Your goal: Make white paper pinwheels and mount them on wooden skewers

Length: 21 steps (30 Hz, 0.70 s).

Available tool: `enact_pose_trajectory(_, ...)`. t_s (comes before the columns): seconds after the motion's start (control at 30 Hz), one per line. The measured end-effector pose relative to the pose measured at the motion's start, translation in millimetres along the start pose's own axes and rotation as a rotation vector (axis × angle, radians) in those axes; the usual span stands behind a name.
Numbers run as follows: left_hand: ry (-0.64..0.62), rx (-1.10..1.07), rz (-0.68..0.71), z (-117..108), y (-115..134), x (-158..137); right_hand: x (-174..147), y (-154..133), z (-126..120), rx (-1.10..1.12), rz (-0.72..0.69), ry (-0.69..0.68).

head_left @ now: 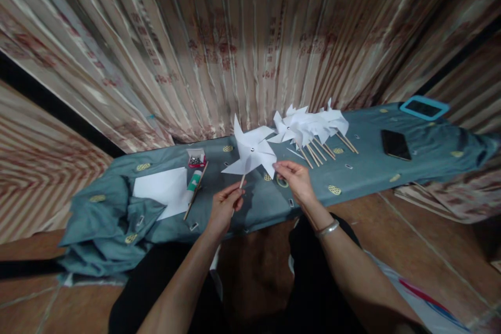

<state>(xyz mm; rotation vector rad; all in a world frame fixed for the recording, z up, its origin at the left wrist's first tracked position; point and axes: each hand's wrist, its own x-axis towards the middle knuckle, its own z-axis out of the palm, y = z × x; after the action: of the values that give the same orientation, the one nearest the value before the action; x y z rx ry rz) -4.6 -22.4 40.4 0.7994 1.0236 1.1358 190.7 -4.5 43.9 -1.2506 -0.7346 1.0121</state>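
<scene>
A white paper pinwheel (255, 155) with a small metal pin at its centre is held up over the cloth-covered bench. My left hand (226, 204) is closed around its thin wooden stick, below the blades. The fingers of my right hand (295, 178) pinch the tip of the pinwheel's lower right blade. Behind my right hand lies a pile of several finished-looking white pinwheels (309, 124), their sticks pointing toward me.
On the green patterned cloth (250, 209) lie white paper sheets (166, 188), a glue stick (194, 180), a loose wooden stick (191, 201) and a small box of pins (196, 158). To the right are a dark phone (396, 145) and a blue-framed tablet (425, 108). A curtain hangs behind.
</scene>
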Motion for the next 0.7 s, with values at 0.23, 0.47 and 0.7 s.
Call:
enact_pose_trajectory(0.23, -0.004, -0.001, 0.017, -0.6, 0.1, 0.2, -10.7, -0.3, 7.6, 0.063, 0.115, -0.076)
enact_pose_trajectory(0.47, -0.010, 0.001, 0.013, -1.2, 0.0, 0.6, -17.0, -1.2, 12.1, 0.127, 0.200, -0.145)
enact_pose_trajectory(0.7, -0.008, 0.008, 0.009, 0.6, 0.3, -0.6, -23.9, -2.2, 18.7, 0.176, 0.273, -0.210)
